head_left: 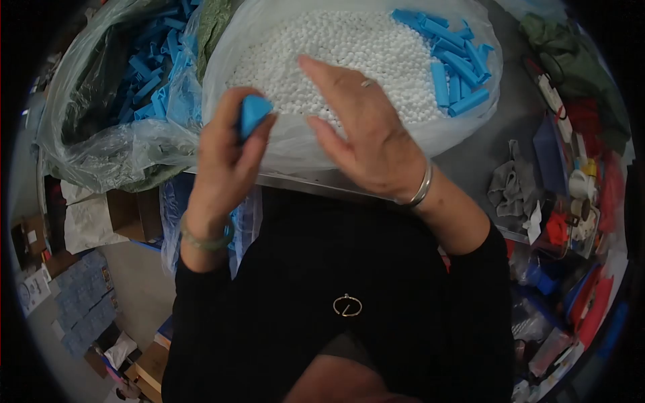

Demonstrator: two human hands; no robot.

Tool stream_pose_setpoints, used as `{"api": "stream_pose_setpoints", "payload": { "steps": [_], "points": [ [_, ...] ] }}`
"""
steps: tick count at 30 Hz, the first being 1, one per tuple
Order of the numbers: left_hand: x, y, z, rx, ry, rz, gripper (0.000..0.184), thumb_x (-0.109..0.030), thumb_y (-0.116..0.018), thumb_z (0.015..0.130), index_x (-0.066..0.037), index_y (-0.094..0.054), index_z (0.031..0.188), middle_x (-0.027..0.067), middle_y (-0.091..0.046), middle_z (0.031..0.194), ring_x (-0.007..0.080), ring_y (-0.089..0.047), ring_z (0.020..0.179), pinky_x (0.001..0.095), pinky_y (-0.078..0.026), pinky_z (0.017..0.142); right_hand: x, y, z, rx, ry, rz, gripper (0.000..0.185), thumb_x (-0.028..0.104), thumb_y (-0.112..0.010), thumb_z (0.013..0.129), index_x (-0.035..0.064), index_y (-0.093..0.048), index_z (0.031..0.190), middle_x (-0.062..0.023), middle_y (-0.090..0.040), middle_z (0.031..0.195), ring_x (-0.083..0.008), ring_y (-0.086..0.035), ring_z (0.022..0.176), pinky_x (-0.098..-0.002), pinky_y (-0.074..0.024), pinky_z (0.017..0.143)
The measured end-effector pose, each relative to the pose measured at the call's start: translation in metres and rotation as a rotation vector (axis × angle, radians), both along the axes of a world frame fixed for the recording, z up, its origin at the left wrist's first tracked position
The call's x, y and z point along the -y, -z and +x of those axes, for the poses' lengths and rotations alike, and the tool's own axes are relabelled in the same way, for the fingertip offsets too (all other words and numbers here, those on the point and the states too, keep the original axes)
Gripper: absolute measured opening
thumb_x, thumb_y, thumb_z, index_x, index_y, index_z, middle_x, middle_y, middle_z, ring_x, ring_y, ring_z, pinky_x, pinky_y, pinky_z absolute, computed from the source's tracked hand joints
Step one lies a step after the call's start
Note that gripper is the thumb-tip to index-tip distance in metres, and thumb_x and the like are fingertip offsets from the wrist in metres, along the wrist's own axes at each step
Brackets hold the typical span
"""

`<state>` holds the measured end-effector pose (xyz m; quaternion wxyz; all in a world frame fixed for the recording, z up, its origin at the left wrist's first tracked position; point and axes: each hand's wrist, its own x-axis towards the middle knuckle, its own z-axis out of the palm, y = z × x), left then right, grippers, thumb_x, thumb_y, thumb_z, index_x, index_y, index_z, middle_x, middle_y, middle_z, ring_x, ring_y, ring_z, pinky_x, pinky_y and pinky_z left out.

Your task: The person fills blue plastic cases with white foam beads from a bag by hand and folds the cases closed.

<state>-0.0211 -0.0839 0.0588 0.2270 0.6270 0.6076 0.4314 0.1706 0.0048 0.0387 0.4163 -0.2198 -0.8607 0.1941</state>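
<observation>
My left hand [232, 148] is closed round a blue plastic piece [254, 114], held up over the near rim of a clear plastic bag [295, 144]. The bag is full of small white balls [336, 47]. Above its near side hovers my right hand [369, 127], thumb and fingers apart with nothing between them. Long blue plastic pieces [460, 60] lie in a heap on the balls at the right side of the bag. What part of the held piece sits inside my palm is hidden.
On the left, another lined bag [67, 144] holds many blue pieces [144, 74]. A grey cloth [512, 181] lies on the table [463, 158] at right, near assorted tools and containers [581, 201]. Cardboard boxes [134, 215] stand below on the left.
</observation>
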Motion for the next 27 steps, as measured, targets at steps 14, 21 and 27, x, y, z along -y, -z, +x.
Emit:
{"api": "stream_pose_setpoints", "payload": {
  "steps": [14, 21, 27],
  "points": [
    [0.074, -0.014, -0.073, -0.323, -0.222, -0.073, 0.024, -0.005, -0.073, 0.08, 0.001, -0.063, 0.102, 0.0127, -0.061, 0.087, 0.0236, -0.063, 0.078, 0.0316, -0.049, 0.069, -0.147, 0.072, 0.134, 0.836, 0.505, 0.453, 0.004, 0.008, -0.058, 0.079, 0.0086, -0.061, 0.082, -0.0115, -0.059, 0.086, -0.0312, -0.061, 0.084, -0.0457, -0.0455, 0.074],
    [-0.042, 0.014, 0.042, 0.085, 0.118, -0.069, 0.032, -0.019, -0.072, 0.085, 0.001, -0.058, 0.105, 0.0131, -0.063, 0.087, 0.022, -0.061, 0.069, 0.0322, -0.048, 0.061, -0.089, -0.003, 0.067, 0.513, 0.175, 0.274, 0.015, 0.001, -0.06, 0.078, 0.0056, -0.055, 0.092, -0.0153, -0.057, 0.088, -0.0358, -0.058, 0.083, -0.0415, -0.0455, 0.073],
    [-0.073, 0.054, 0.064, 0.49, 0.331, -0.151, 0.028, -0.022, -0.067, 0.087, -0.002, -0.055, 0.101, 0.0117, -0.062, 0.076, 0.0227, -0.061, 0.067, 0.0352, -0.048, 0.062, -0.05, -0.022, 0.027, 0.066, -0.073, -0.346, 0.011, 0.009, -0.062, 0.088, 0.0047, -0.057, 0.098, -0.0056, -0.059, 0.087, -0.0198, -0.057, 0.071, -0.0294, -0.0462, 0.064]
  ]
}}
